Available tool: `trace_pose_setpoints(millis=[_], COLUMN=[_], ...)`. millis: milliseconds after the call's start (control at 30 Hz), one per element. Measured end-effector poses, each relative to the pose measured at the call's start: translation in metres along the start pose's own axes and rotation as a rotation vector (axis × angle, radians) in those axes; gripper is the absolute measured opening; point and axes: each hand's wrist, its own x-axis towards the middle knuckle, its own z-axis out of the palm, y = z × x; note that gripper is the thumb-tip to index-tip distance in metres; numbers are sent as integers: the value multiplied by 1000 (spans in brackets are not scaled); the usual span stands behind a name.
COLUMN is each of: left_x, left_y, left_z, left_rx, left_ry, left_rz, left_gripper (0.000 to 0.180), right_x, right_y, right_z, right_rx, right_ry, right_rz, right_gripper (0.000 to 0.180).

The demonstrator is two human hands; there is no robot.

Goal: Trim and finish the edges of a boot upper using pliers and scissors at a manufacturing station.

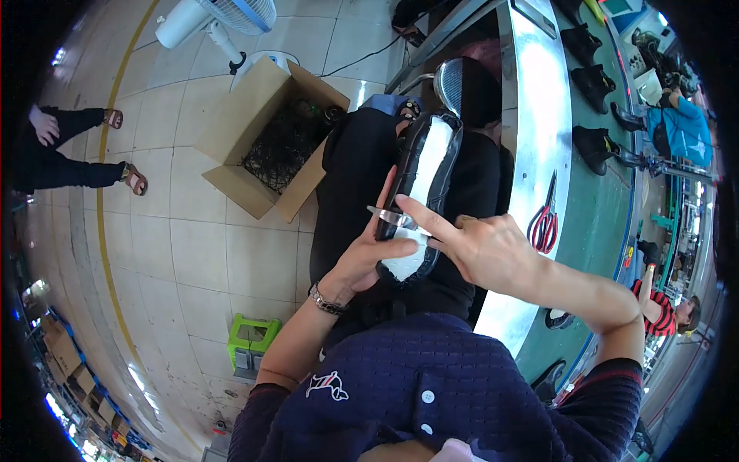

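Note:
An upturned black shoe (pixel 440 175), its sole side white with dark gathered edges, lies over my lap. My left hand (pixel 373 250) grips it near the closer end, fingers along the left side and thumb across the white bottom. Over the same end is my right hand (pixel 485 242), index finger stretched along the shoe. A short shiny metal tool (pixel 394 218), blade-like, lies crosswise under that finger and appears pinched in my right hand. Its exact kind is unclear, and its far part is hidden by my fingers.
To the left stands an open cardboard box (pixel 239 138) with black scraps. A metal-edged bench (pixel 531 115) at right bears red-handled scissors (pixel 545 227); black shoes (pixel 591 146) line the green surface beyond. A fan (pixel 223 19), a green stool (pixel 252 335) and other people are around.

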Motion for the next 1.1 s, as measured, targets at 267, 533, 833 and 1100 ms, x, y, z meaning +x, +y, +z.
trace_pose_setpoints(millis=[267, 533, 833, 1100], left_x=[-8, -10, -14, -8], left_y=[-17, -14, -9, -9], left_z=[-22, -16, -1, -7], left_rx=[-705, -492, -250, -266], left_ry=[-218, -189, -1, 24], left_rz=[-126, -28, -40, -103], left_gripper=[81, 75, 72, 68], right_x=[-23, -22, -30, 1], right_y=[-4, -20, -19, -25], right_z=[-14, -3, -44, -9], right_rx=[1186, 897, 426, -135], right_ry=[-551, -471, -404, -25], right_rz=[322, 339, 180, -9], right_gripper=[35, 35, 60, 84])
